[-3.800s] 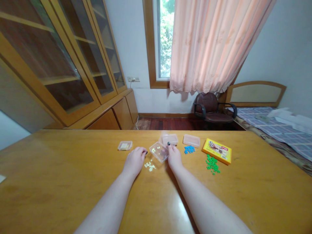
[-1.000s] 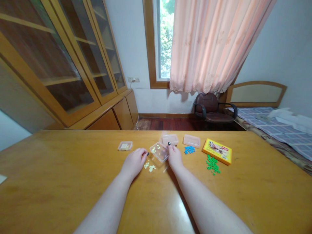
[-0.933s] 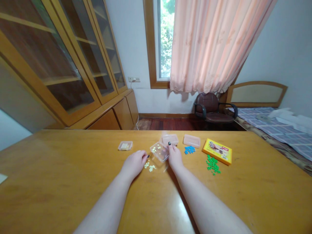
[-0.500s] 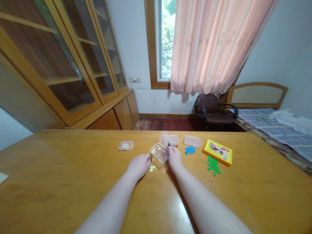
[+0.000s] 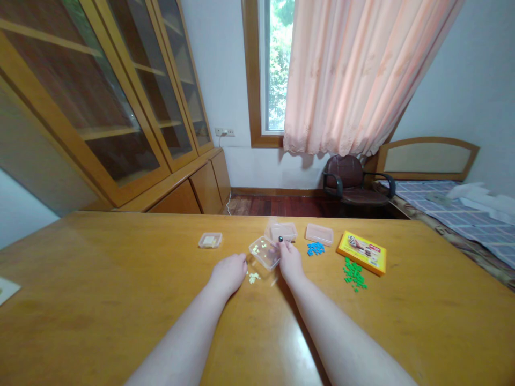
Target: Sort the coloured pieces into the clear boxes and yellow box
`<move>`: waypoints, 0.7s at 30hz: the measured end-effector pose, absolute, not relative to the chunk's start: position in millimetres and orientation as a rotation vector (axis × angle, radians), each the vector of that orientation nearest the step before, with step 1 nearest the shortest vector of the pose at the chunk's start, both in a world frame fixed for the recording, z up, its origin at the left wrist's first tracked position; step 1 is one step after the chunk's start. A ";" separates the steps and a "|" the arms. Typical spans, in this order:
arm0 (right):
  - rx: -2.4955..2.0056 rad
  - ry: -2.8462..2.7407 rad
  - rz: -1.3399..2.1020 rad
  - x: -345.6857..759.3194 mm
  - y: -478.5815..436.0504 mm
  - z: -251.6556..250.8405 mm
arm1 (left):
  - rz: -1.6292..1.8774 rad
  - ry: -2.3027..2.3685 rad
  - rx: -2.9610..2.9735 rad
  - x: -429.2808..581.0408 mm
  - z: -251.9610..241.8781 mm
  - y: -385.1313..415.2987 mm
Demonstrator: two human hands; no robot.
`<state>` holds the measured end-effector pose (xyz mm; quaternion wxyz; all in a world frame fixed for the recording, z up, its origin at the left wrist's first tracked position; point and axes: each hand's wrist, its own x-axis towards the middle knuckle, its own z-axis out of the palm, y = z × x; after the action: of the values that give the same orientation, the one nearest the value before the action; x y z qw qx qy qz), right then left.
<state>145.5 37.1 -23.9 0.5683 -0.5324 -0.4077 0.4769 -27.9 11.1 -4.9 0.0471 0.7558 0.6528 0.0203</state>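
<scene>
My right hand (image 5: 290, 261) grips the right side of a clear plastic box (image 5: 265, 261), which is tilted up off the table. Several pale yellow pieces lie inside it. Beside a small pile of pale yellow pieces (image 5: 253, 277) is my left hand (image 5: 230, 272), its fingers curled together near the table. Whatever it may hold is hidden by the hand. Just behind the tilted box stands another clear plastic box (image 5: 285, 231). Blue pieces (image 5: 315, 249) lie in a heap to the right of my right hand.
A clear lidded-looking box (image 5: 210, 240) sits left on the wooden table (image 5: 132, 300). Another clear box (image 5: 319, 234) stands behind the blue heap. At right are a yellow game box (image 5: 362, 252) and green pieces (image 5: 354, 274). A brown armchair (image 5: 349, 182) is beyond the table.
Both hands stay almost where they were, with the box still tilted in my right hand. The whole view has shifted slightly.
</scene>
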 end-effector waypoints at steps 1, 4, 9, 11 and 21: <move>-1.249 -0.956 1.122 145.4 36.8 -23.6 | 0.062 1.989 2.311 -28.4 -5.3 11.2; -1.232 -0.951 1.132 145.4 36.4 -23.6 | 0.070 1.979 2.307 -28.5 -5.0 11.2; -1.209 -0.933 1.163 144.8 37.5 -25.7 | 0.131 1.996 2.274 -25.8 2.4 10.8; -1.200 -0.925 1.173 144.5 38.0 -26.1 | 0.233 2.027 2.273 -25.3 8.7 9.5; -1.189 -0.970 1.189 142.8 40.6 -31.7 | 0.908 1.674 2.404 -21.8 26.9 -4.6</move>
<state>142.8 40.6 -31.7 0.5648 -0.5053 -0.4125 0.5055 -21.8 -4.6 26.9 0.0373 0.7834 0.5454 0.2958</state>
